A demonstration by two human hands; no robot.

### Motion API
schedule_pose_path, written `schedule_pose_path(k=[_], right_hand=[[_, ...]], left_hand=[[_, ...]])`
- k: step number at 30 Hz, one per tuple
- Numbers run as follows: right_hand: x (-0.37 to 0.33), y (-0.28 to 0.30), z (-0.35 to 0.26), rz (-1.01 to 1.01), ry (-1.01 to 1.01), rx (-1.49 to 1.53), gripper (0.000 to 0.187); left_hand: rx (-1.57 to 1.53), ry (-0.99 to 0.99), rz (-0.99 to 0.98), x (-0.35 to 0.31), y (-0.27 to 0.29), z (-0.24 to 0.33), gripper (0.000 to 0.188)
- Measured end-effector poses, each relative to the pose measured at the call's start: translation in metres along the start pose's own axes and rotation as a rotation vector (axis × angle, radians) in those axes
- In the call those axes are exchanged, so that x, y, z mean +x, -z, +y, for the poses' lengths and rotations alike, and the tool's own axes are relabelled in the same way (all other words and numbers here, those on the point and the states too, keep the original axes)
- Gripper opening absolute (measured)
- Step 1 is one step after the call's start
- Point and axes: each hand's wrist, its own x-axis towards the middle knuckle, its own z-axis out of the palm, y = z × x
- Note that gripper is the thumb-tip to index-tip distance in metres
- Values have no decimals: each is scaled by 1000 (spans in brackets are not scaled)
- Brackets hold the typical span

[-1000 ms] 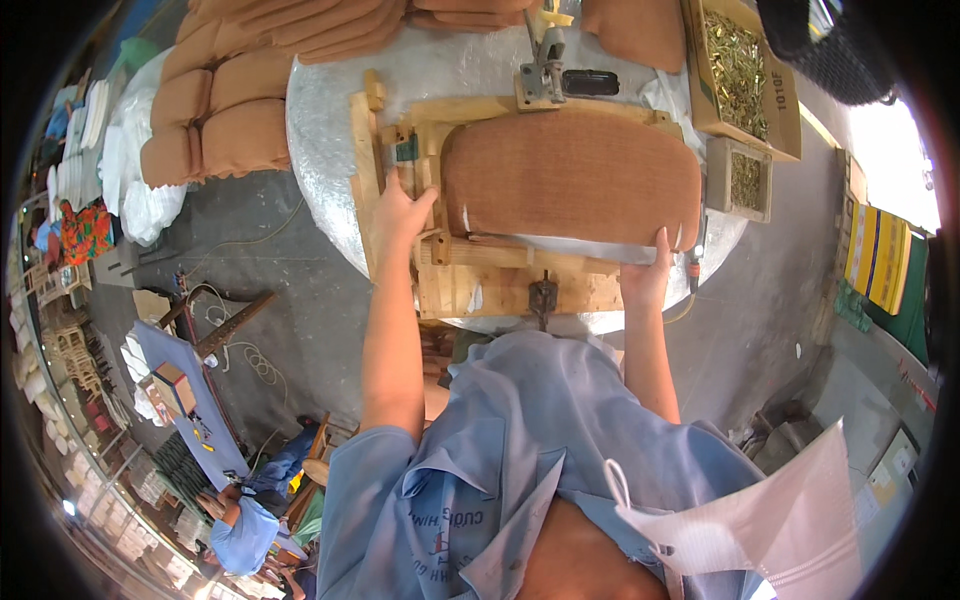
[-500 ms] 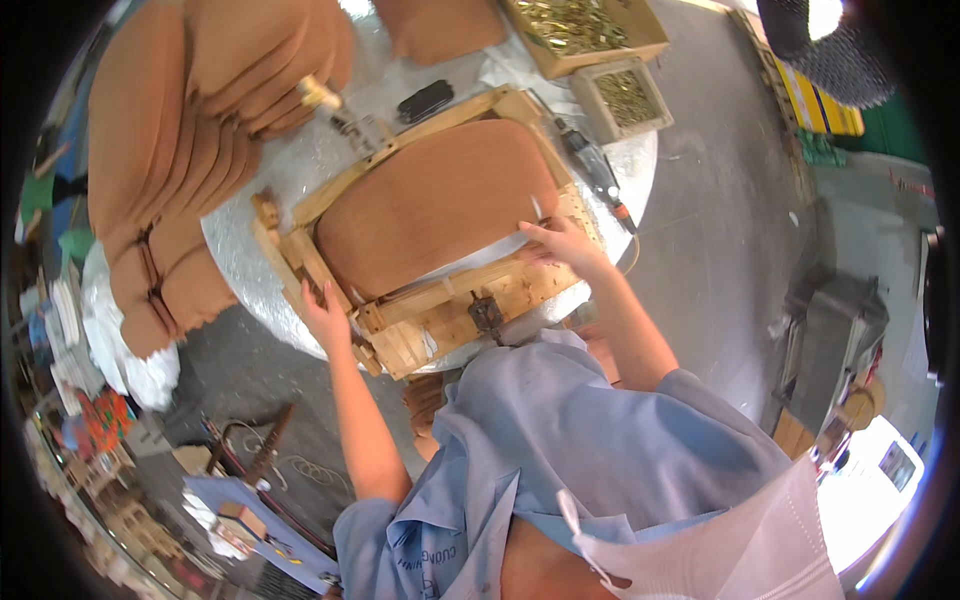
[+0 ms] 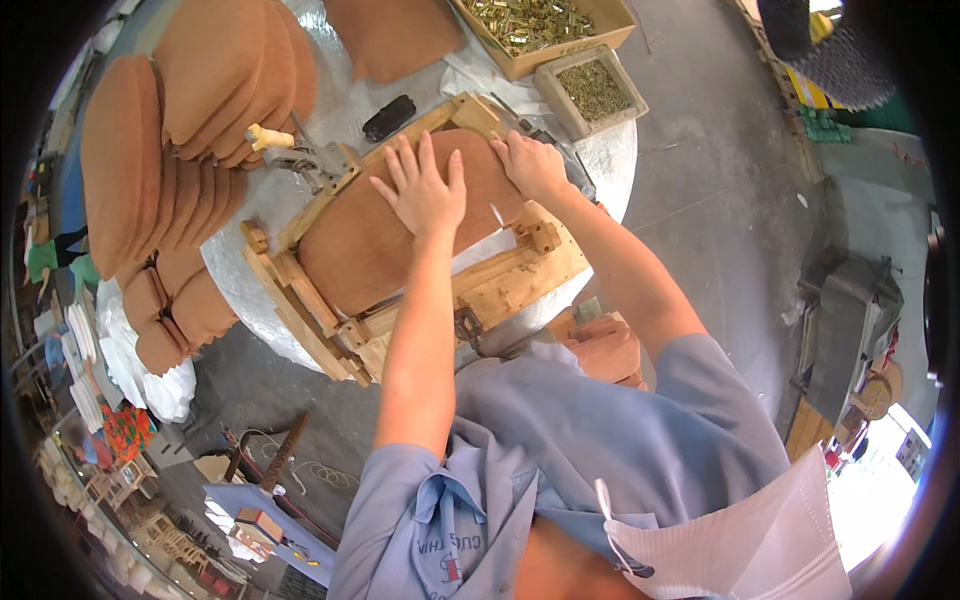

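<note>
L hand (image 3: 425, 195) open, fingers spread, palm-down on brown cushion (image 3: 350, 245). My R hand (image 3: 534, 168) at cushion's far R end, fingers bent at edge; can't tell if gripping. Cushion sits in wooden frame (image 3: 522, 272) on table (image 3: 243, 300). Metal clamp (image 3: 318, 170) w/ yellow handle at frame's far L side, black oblong item (image 3: 389, 118) nr it.

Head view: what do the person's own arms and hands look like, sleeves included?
The left hand and right hand are bare, with no gloves. The left forearm and right forearm are uncovered, with no watch or cable visible. The left sleeve and right sleeve are short, plain blue-grey cloth.
</note>
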Motion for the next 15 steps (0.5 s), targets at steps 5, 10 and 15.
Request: schedule_pose_path(k=[5,10,15], right_hand=[[-2,0,16,-2,27,75,44],[-8,-4,19,-28,17,199,41],[-12,1,14,-13,1,251,40]], left_hand=[[61,54,-77,11,4,-54,57],[123,88,-131,1,-3,-65,50],[73,46,-74,-3,-8,-65,44]])
